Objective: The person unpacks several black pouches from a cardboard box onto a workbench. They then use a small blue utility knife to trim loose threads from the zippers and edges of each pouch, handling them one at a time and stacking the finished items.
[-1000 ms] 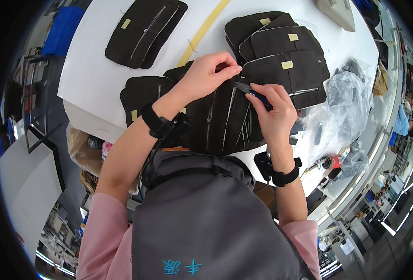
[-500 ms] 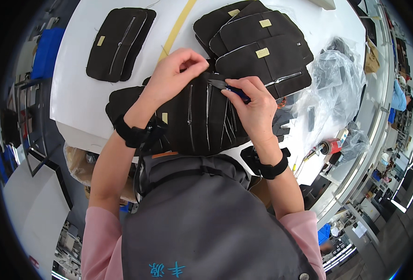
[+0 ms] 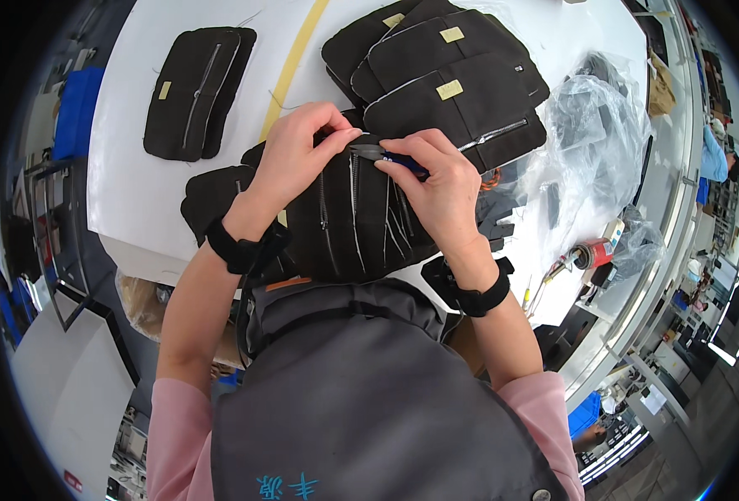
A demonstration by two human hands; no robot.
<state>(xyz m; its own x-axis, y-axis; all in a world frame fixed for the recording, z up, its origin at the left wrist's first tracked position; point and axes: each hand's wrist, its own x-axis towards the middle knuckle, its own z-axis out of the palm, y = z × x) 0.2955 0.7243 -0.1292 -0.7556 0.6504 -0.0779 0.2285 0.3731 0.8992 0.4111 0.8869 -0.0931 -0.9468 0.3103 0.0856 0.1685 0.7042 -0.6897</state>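
In my right hand (image 3: 436, 179) is a pair of thread snips (image 3: 403, 160) with a dark blue handle. Their grey blades point left, over the top end of a zipper on a black fabric pouch (image 3: 336, 230). My left hand (image 3: 303, 154) is closed in a pinch just above the blades, at the pouch's far edge. What its fingertips hold is too small to make out. The pouch lies against my grey apron (image 3: 344, 392), and several zippers with pale edges run down the black fabric there. Both wrists wear black straps.
Several black pouches (image 3: 457, 117) with yellowish labels are stacked beyond my right hand. Another black pouch (image 3: 198, 92) lies at the far left, beside a yellow strip (image 3: 296, 67) on the white table (image 3: 127, 179). Clear plastic bags (image 3: 595, 142) and a red can (image 3: 591, 253) are at the right.
My left fingertips have come down closer to the snips' blades. The snips stay over the zipper end. The table and pouches have shifted slightly left in the picture.
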